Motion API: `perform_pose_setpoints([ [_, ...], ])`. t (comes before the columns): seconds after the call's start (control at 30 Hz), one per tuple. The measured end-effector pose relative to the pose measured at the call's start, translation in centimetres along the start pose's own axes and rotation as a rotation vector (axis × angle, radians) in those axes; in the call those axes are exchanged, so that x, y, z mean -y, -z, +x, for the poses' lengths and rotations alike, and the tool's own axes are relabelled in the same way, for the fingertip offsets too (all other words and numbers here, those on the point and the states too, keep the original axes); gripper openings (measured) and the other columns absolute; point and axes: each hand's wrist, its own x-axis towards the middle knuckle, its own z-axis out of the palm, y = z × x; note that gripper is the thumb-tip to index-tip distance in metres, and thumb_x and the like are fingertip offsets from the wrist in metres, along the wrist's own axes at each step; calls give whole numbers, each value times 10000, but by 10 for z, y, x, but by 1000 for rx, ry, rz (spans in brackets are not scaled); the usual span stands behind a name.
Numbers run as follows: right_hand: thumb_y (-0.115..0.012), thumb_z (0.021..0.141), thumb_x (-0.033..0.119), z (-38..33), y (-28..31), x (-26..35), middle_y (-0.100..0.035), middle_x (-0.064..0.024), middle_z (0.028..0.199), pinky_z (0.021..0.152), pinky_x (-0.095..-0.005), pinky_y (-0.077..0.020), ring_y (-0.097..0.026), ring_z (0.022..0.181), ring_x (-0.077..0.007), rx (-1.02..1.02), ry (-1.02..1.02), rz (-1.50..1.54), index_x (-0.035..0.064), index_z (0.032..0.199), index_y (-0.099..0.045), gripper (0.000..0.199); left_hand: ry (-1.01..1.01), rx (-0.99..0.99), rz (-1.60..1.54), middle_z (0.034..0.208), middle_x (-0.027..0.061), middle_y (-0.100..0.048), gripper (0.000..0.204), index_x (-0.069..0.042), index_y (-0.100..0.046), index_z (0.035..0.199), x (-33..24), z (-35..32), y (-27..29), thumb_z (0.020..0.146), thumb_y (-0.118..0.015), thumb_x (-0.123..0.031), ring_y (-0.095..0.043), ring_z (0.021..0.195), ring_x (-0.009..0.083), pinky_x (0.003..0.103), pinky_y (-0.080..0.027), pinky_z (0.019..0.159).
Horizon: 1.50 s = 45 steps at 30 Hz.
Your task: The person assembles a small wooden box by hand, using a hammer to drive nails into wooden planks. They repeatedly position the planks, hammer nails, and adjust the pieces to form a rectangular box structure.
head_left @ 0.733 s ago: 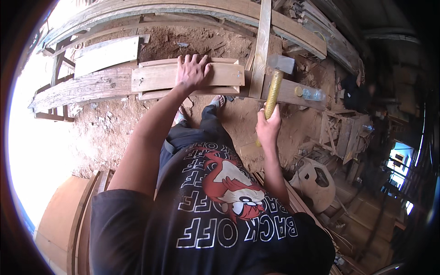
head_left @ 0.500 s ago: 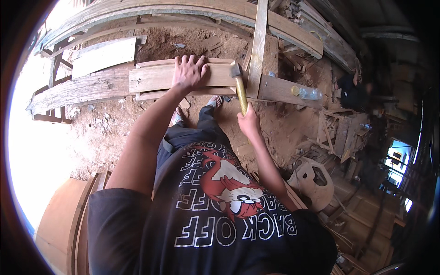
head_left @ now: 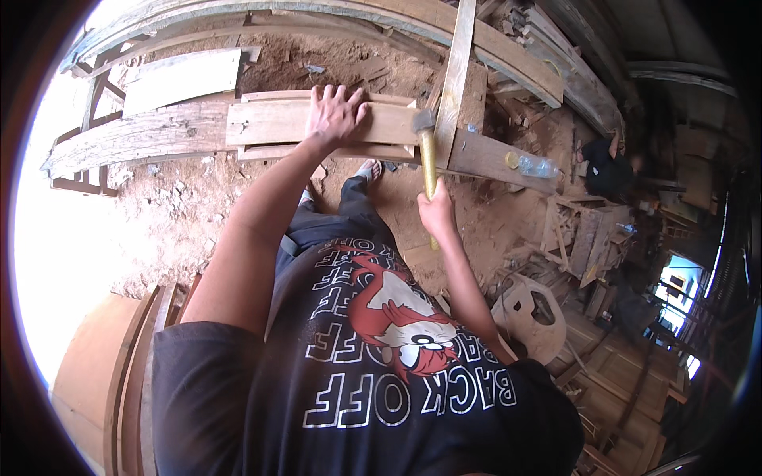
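Head view: pressing the pale board [head_left: 389, 123], apparently set over its frame strips [head_left: 278, 151] already, onto the weathered plank [head_left: 178, 132] with a spread left hand [head_left: 337, 117], gripping a hammer [head_left: 429, 159] near its end in the right hand [head_left: 437, 213], remaining work impossible to judge.

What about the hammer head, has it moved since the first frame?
Yes, leftward: the hammer head was right of the crosswise plank; now it is left of that plank, by the right end of the light board.
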Motion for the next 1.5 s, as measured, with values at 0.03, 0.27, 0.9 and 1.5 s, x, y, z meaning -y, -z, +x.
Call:
perform_pose_setpoints([
  [0.03,-678,921,129,5,0,-2,-713,-356,980,848,-572,-551,-709,1021,-532,-13,77,114,-89,1274,-578,427,-3,-11,1,1362,171,-638,564,-193,-600,1533,1,1,1,1127,-382,-519,-556,1318,372,647,-301,1196],
  [0.27,-682,929,88,-1,44,17,-708,-278,881,744,-522,-553,-737,842,-458,-359,242,436,-40,1083,-583,223,8,17,13,1388,173,-629,573,-199,-586,1547,1,2,-3,1129,-373,-527,-553,1333,375,658,-302,1205],
  [0.9,-656,931,92,-4,28,6,-716,-298,919,818,-564,-561,-731,903,-491,-407,5,226,-22,1224,-556,330,-8,-32,-1,1353,179,-647,555,-201,-617,1520,2,1,-11,1113,-409,-515,-577,1291,395,672,-318,1183],
  [1.5,-681,919,147,-1,4,-14,-709,-351,931,842,-599,-551,-700,977,-548,-99,-5,99,-13,1224,-574,361,-15,-56,25,1368,170,-626,544,-204,-623,1509,1,1,-10,1118,-407,-515,-561,1309,372,658,-313,1198],
])
